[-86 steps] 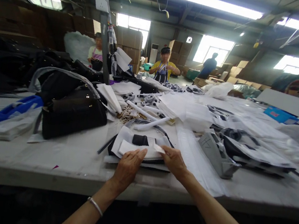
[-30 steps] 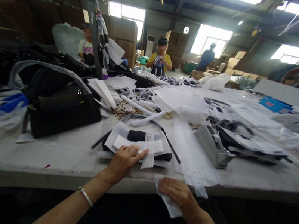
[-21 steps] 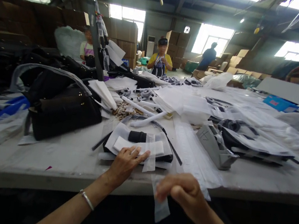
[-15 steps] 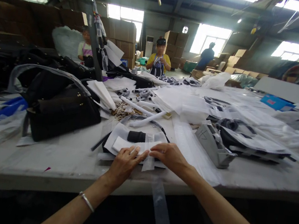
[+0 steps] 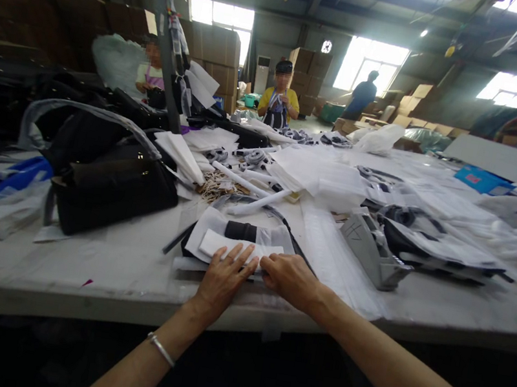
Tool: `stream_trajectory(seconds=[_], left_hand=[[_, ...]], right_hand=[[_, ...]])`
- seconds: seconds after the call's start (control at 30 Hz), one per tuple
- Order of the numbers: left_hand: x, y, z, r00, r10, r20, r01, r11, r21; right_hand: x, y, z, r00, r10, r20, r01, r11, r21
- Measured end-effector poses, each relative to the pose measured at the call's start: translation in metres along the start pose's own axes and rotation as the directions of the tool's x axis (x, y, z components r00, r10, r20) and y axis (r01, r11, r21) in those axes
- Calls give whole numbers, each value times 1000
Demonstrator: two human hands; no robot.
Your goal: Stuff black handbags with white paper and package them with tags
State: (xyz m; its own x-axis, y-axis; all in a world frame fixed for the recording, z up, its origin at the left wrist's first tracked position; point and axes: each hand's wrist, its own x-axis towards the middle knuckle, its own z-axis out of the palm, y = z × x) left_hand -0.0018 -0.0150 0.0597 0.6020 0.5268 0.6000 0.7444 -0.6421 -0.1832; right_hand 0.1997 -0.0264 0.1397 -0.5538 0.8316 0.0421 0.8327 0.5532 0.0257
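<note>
My left hand (image 5: 222, 279) lies with fingers spread on a folded white foam sheet (image 5: 210, 243), pressing it down. Beside its index fingertip, my right hand (image 5: 288, 280) is closed, its thumb and fingers together at the foam's near edge; what they pinch is hidden. The foam rests on a wider white sheet (image 5: 208, 219) over a black item, probably a bag, mostly covered. A short black band (image 5: 240, 231) shows just beyond the foam. A dark strap (image 5: 176, 239) sticks out at the left.
A grey tape dispenser (image 5: 374, 254) stands to the right, next to plastic strips (image 5: 327, 257). Left is a black handbag (image 5: 113, 197) with a wrapped handle. White rods (image 5: 261, 204) and paper ties (image 5: 223, 186) lie behind. Co-workers are across the table (image 5: 134, 298).
A translucent strip under my fingers and another hanging over the table edge are no longer seen as before. My right hand has curled more tightly. The view has shifted slightly.
</note>
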Motion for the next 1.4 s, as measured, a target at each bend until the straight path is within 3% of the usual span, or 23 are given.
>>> stream_trajectory(seconds=[0.2, 0.43, 0.53, 0.73, 0.83, 0.93, 1.03, 1.13, 1.27, 1.4], left_hand=[[3, -2, 2, 998, 65, 11, -64, 996, -68], [6, -6, -2, 997, 79, -16, -80, 977, -196], [7, -7, -3, 997, 78, -10, -78, 972, -222], [3, -6, 1, 996, 88, -4, -87, 983, -164], [-1, -4, 4, 997, 75, -22, -77, 985, -154], [-3, -3, 4, 998, 68, -4, -68, 985, -161], [-2, -3, 1, 997, 73, 18, -69, 984, -166], [-1, -3, -2, 997, 68, 28, -62, 984, -164], [0, -3, -4, 997, 66, 45, -58, 985, -160], [0, -2, -4, 997, 58, 41, -51, 986, -158]], right_hand=[[-8, -8, 20, 986, -82, -144, 54, 980, -190], [9, -18, -7, 992, -125, -8, 115, 937, -329], [17, -17, -5, 990, -136, -30, 119, 938, -326], [16, -6, 11, 980, -71, -186, 32, 979, -201], [-8, -3, 6, 949, 12, -316, -12, 1000, 3], [-49, -4, 6, 896, 29, -442, 40, 988, 146], [-88, -6, 29, 892, -121, -435, 166, 984, 65], [-103, -7, 68, 877, -253, -409, 216, 967, -135], [-89, -12, 99, 824, -160, -543, 120, 987, -109], [-68, -22, 89, 793, -78, -605, 189, 974, 123]])
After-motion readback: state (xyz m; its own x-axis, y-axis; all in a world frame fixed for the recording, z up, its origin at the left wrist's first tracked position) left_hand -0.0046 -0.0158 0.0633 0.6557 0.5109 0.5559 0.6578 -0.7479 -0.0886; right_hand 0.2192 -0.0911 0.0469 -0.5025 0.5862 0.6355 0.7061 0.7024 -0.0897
